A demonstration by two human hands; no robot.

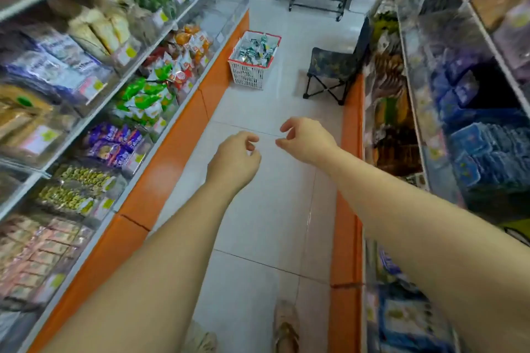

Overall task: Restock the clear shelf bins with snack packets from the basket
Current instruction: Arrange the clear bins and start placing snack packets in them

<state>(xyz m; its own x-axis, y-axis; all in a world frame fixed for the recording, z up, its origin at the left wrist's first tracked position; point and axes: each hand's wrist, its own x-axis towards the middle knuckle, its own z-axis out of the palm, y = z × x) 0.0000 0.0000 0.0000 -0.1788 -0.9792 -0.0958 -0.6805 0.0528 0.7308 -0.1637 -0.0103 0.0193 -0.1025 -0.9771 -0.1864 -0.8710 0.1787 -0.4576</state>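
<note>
White basket (247, 77) with red rim, set on pale floor tiles (272, 209), heaped with green-and-white snack packets (255, 50). Just left of basket: orange plinth (218, 71), close against it; contact not clear. Above the plinth, clear shelf bins (149, 100) holding mixed packets. Right of basket, apart: small folding stool (329, 66). Beyond basket: black rack (318, 3). Nearer than basket, well apart from it: left hand (233, 157) and right hand (308, 140), side by side, fingers loosely curled, holding nothing. Nearest of all: sandalled foot (286, 327).
</note>
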